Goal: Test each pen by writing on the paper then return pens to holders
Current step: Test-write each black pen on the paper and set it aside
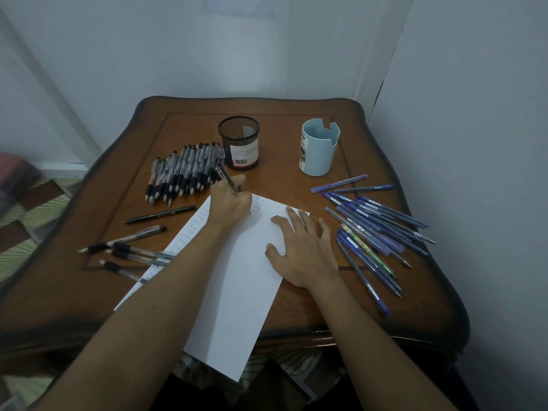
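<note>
left hand [230, 203] gripping pen [226, 177], right hand [302, 250] flat on paper [237, 292]

Brightness: dim, cool and bluish all round; my paper [237, 292] is the brightest thing.
Source: a paler patch on the wall [237, 54] ahead of me.
Shadows: soft, beside my left forearm [166, 292] on the paper.
Edges: the table [281, 182] rim bows; the far left is smeared.

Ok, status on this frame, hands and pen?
Left hand gripping pen, writing on paper. Right hand flat, pinning paper. Mesh holder, blue holder empty; nothing blocking.
</note>
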A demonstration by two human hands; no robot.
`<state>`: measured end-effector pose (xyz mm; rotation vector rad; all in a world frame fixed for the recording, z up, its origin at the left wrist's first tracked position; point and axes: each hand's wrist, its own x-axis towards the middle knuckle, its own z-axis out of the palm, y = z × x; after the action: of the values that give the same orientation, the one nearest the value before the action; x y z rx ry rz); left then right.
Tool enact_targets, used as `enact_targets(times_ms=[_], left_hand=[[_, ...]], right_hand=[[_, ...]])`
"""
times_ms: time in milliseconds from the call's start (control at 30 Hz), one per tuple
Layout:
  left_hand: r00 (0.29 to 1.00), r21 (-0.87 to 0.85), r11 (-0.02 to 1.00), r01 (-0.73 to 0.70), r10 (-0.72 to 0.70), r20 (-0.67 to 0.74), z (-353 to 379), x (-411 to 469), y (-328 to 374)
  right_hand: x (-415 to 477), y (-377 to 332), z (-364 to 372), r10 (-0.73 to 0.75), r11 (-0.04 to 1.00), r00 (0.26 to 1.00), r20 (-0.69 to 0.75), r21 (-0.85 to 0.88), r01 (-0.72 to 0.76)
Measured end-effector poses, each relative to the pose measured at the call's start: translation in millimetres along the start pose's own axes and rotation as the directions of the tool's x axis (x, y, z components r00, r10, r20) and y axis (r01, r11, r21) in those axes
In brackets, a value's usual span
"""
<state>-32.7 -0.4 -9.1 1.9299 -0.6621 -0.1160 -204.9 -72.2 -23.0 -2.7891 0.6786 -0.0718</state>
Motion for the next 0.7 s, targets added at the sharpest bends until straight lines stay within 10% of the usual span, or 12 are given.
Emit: enact_targets(times_ms=[700], left_hand=[[0.998, -0.019, 0.998, -0.057, 0.058, 0.037, 3.7, -1.8, -1.1]], right_hand=[[0.1, 0.2, 2.5, -0.004, 1.000, 1.000, -0.017, 0.024, 0.005]])
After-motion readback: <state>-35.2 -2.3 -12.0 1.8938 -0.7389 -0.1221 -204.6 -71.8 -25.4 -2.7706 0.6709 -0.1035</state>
